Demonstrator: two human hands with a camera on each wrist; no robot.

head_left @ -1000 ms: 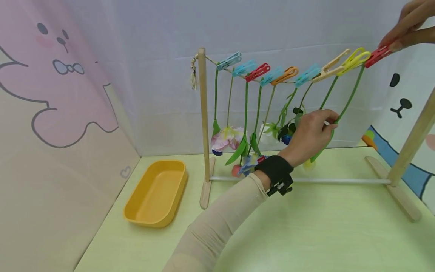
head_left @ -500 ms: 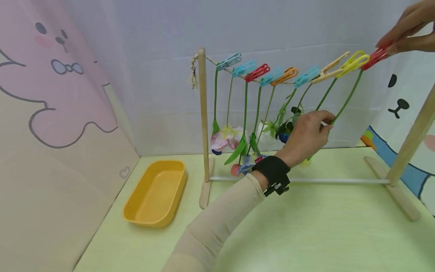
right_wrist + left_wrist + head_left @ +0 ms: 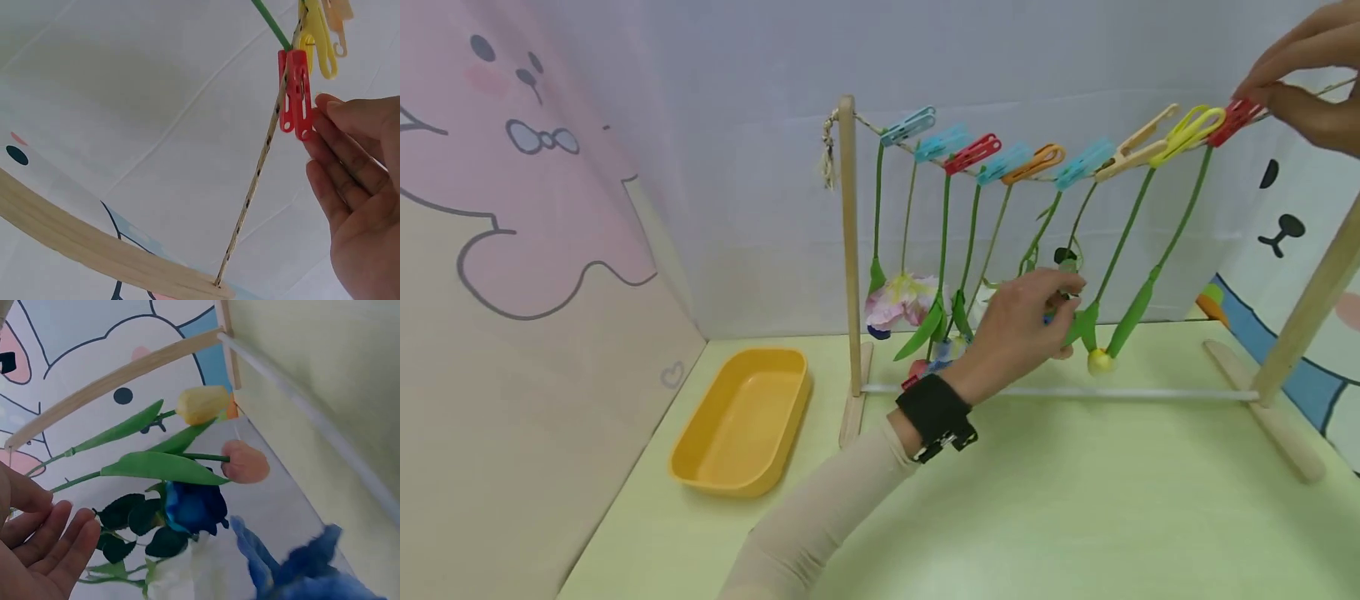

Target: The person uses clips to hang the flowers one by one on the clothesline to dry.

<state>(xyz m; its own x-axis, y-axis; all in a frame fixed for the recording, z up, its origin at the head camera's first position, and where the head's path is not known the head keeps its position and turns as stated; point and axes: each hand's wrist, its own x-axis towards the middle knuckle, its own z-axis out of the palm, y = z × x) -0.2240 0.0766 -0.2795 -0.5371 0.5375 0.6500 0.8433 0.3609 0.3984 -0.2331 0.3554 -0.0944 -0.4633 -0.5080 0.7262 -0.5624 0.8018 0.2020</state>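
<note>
My left hand (image 3: 1030,325), fingers loosely bent and holding nothing, hangs in front of the flower row. In the left wrist view it is near the stem of a pink tulip (image 3: 245,462); a yellow tulip (image 3: 203,405) hangs beyond. In the head view that yellow tulip (image 3: 1101,362) dangles by its stem from a red clothespin (image 3: 1236,122) on the rope. My right hand (image 3: 1311,79) is right beside this clothespin. The right wrist view shows its fingers spread a little apart from the red clothespin (image 3: 295,94), which grips stem and rope together.
A twisted rope (image 3: 256,178) runs between wooden posts (image 3: 848,242), lined with several coloured clothespins holding artificial flowers. A white rod (image 3: 1150,393) joins the stand's feet low down. The yellow tray (image 3: 741,425) sits at left on the pale green table (image 3: 1075,517).
My left hand has let go of the yellow tulip's stem and moved left and down; the stem now hangs freely. My right hand has loosened from the red clothespin, which stays on the rope.
</note>
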